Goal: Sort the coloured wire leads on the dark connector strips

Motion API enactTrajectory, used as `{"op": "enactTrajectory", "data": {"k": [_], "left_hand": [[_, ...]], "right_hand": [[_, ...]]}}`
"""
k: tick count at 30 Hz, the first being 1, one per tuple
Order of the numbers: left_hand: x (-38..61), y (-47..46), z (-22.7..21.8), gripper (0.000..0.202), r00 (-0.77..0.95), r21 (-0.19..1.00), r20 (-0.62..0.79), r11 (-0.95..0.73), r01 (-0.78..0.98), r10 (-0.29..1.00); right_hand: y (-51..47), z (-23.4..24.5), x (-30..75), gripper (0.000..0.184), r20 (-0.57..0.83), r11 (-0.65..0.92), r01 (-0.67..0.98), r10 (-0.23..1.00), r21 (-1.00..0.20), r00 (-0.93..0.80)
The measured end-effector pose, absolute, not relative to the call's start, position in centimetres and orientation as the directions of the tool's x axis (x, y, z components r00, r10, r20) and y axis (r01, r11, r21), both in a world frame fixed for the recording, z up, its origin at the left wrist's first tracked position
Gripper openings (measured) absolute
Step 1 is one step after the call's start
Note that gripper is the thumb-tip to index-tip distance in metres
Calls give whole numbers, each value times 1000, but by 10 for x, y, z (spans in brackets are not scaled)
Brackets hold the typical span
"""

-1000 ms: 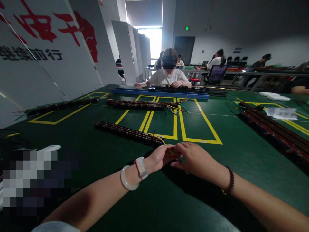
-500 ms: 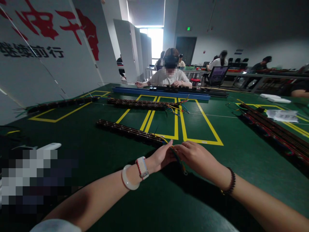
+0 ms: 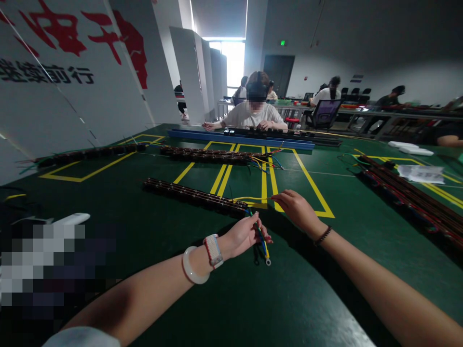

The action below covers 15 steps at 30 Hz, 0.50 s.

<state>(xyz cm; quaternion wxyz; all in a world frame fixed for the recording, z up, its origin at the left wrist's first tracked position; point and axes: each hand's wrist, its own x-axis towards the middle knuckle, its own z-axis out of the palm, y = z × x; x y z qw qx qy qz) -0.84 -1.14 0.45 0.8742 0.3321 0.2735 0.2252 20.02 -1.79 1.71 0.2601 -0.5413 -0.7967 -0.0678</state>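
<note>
A long dark strip of components [image 3: 191, 194] lies on the green table [image 3: 325, 241], with coloured wires coming out of its near end. My left hand [image 3: 243, 235] is closed around a bundle of these wires [image 3: 261, 239], whose blue, green and yellow ends hang below my fingers. My right hand [image 3: 297, 207] pinches the tip of a single yellow wire [image 3: 250, 198] and holds it stretched out sideways from the strip's end, over the yellow floor marking.
More dark strips lie further back [image 3: 213, 155], at the left [image 3: 87, 154] and at the right edge [image 3: 408, 195]. A blue rail [image 3: 238, 139] crosses the table's far side, where a person [image 3: 253, 113] sits working. White panels [image 3: 72, 86] stand at the left.
My hands were together at the wire ends. My right hand has moved away to the right and further out, drawing one yellow wire out of the bundle; my left hand keeps the rest.
</note>
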Motion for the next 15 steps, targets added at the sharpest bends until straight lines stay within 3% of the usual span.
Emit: {"op": "enactTrajectory", "data": {"k": [11,13,15], "left_hand": [[-7,-14,6,25,749,690,-309,680,-248,586],[-7,-13,5,27,757,695,-308,680,-235,577],[-6,-12,3,29,763,691,-311,686,-227,567]], "right_hand": [[-7,-7,201,21,351,337,941,882,-6,-314],[-12,3,200,20,378,340,939,876,-43,-300],[-23,19,196,17,393,350,924,880,-154,-268]]}}
